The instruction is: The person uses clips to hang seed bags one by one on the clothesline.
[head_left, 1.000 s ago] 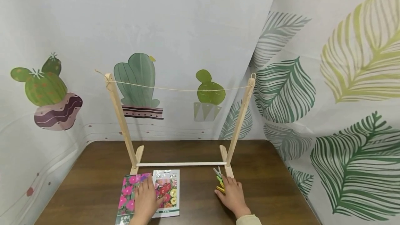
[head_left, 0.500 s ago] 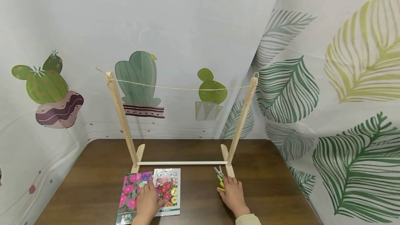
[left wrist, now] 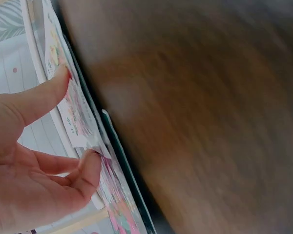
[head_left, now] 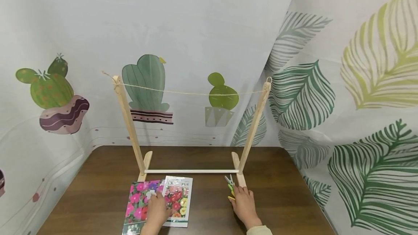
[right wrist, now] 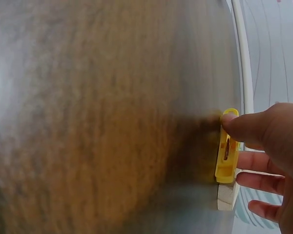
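Two flower seed packets lie partly overlapped on the table: a pink-flowered packet (head_left: 135,200) at left and a white-bordered packet (head_left: 177,198) with red and yellow blooms. My left hand (head_left: 156,209) is over their overlap. In the left wrist view its thumb (left wrist: 51,92) presses the white-bordered packet's face, and curled fingers (left wrist: 90,170) pinch in at its near edge. My right hand (head_left: 244,206) rests by several clothespins: a grey clothespin (head_left: 229,180), a green one and a yellow clothespin (right wrist: 226,161). Its thumb touches the yellow one; the other fingers lie loosely extended behind.
Behind the packets stands a wooden frame (head_left: 128,130) with a white crossbar (head_left: 192,171) low down and a thin string (head_left: 189,93) sagging between its post tops. Brown table (head_left: 209,206) ends at a printed cloth backdrop (head_left: 196,28).
My left hand's fingers have drawn in from lying flat over the packets to curling at the white-bordered one, which has shifted slightly right and tilted. The right hand stays by the clothespins.
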A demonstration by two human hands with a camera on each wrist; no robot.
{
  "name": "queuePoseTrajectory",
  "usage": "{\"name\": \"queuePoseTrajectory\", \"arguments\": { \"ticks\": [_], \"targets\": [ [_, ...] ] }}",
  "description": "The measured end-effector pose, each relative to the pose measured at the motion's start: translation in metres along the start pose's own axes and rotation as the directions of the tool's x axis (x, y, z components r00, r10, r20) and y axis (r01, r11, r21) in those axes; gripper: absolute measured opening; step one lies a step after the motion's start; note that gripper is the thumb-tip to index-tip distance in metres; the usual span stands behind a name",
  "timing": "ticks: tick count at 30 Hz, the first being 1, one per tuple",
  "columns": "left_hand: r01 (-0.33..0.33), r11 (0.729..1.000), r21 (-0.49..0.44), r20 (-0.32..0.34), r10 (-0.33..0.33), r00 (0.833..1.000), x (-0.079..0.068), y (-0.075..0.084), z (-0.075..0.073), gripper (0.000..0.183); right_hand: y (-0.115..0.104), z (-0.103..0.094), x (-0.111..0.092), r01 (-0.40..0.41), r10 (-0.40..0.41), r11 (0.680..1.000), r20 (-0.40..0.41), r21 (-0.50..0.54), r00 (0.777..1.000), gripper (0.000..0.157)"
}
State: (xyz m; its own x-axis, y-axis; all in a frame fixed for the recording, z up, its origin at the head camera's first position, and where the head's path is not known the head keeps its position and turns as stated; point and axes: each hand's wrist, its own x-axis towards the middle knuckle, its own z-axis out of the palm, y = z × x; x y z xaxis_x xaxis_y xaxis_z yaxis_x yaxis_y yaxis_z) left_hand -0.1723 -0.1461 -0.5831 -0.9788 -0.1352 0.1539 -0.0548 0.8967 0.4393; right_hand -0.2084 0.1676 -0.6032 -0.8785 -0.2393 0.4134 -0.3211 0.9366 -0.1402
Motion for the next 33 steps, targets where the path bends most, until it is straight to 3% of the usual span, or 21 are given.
{"name": "queuePoseTrajectory", "arguments": {
  "ticks": [5,10,16,22,33],
  "targets": [
    [0.088,0.995,-0.036,0.054,-0.086,0.995,0.001,0.004,-0.004,0.091,-0.001,0.000,-0.001,-0.003,0.004,1.000,-0.019,0.022,1.000,0.043],
    [0.126,0.989,-0.072,0.068,-0.121,0.990,0.000,0.006,-0.006,0.093,-0.002,0.000,-0.002,-0.016,0.016,0.999,-0.012,0.036,1.000,0.038],
    [0.105,0.987,-0.124,0.033,-0.102,0.994,-0.001,0.005,-0.007,0.079,-0.002,-0.004,-0.001,-0.030,0.031,0.998,-0.007,0.048,0.999,0.030],
    [0.081,0.988,-0.132,-0.006,-0.083,0.997,0.001,0.006,-0.006,0.082,-0.002,-0.010,0.002,-0.061,0.060,0.996,0.012,0.072,0.998,0.029],
    [0.066,0.992,-0.107,-0.060,-0.072,0.996,0.001,0.006,0.002,0.063,-0.002,-0.017,0.008,-0.041,0.050,0.990,-0.060,0.137,0.997,0.032]
  ]
}}
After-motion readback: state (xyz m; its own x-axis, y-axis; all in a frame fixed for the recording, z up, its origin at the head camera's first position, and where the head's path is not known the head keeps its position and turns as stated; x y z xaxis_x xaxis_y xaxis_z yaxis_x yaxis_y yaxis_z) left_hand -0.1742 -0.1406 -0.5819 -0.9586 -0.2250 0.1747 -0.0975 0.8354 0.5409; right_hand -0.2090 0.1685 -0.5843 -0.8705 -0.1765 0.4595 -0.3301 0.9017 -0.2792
